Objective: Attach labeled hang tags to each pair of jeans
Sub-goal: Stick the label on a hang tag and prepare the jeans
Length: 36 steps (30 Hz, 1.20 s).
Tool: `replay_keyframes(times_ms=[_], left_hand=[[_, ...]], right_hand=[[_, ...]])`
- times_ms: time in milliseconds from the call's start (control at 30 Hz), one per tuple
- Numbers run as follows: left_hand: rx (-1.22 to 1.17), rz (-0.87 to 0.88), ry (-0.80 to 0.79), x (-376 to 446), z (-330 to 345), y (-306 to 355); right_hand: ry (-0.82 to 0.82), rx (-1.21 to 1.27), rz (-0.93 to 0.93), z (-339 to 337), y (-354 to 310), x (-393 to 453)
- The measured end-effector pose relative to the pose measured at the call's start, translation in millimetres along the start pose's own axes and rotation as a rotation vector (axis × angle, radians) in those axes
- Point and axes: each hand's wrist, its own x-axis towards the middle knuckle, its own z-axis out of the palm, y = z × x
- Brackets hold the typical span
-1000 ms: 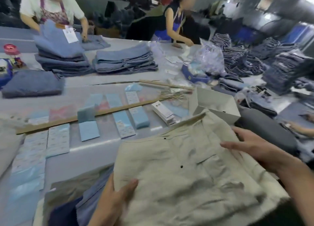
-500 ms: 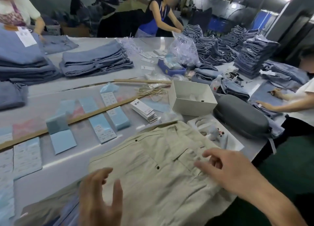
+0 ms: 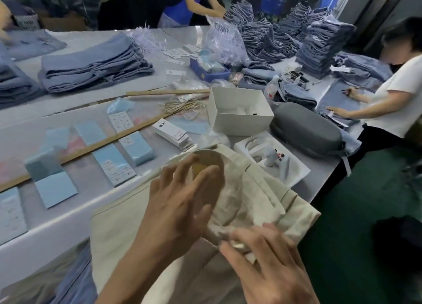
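Left hand point(image 3: 180, 203): fingers spread wide over the beige cotton trousers point(image 3: 251, 203).
Right hand point(image 3: 262, 258): trouser fabric is pinched.
White cardboard box point(image 3: 239, 123): beyond the fingertips; contents unclear.
Blue plastic tray point(image 3: 205, 71): pale packets are held.

Matt beige cloth jeans point(image 3: 262, 203) — blue paper tags point(image 3: 135, 147), white cardboard box point(image 3: 239, 123), smooth grey table point(image 3: 86, 189).

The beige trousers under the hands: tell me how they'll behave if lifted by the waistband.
The beige trousers already crumple into soft folds where the right hand pinches them, so they will probably droop and unfold. They look thin, likely light. The left hand hovers open above, so only one grip would bear them.
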Motion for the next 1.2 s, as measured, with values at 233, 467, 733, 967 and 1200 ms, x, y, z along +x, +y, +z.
replay_keyframes(times_ms=[233,467,733,967,1200], left_hand=[[0.285,0.461,-0.095,47.4,-3.5,27.9],[0.094,0.290,-0.118,70.8,-5.7,3.9],[0.049,0.177,0.294,8.8,2.4,-16.0],[-0.207,-0.032,0.190,-34.1,1.8,-33.9],[-0.187,0.083,0.113,-6.9,-28.1,57.5]], right_hand=[[-0.308,0.114,0.179,5.8,-39.8,-3.7],[0.092,0.220,0.268,-6.4,-7.6,1.9],[-0.075,0.329,0.599,-12.8,25.4,20.0],[-0.148,0.913,0.984,-15.4,52.5,10.5],[-0.332,0.801,0.688,-24.2,25.3,25.3]])
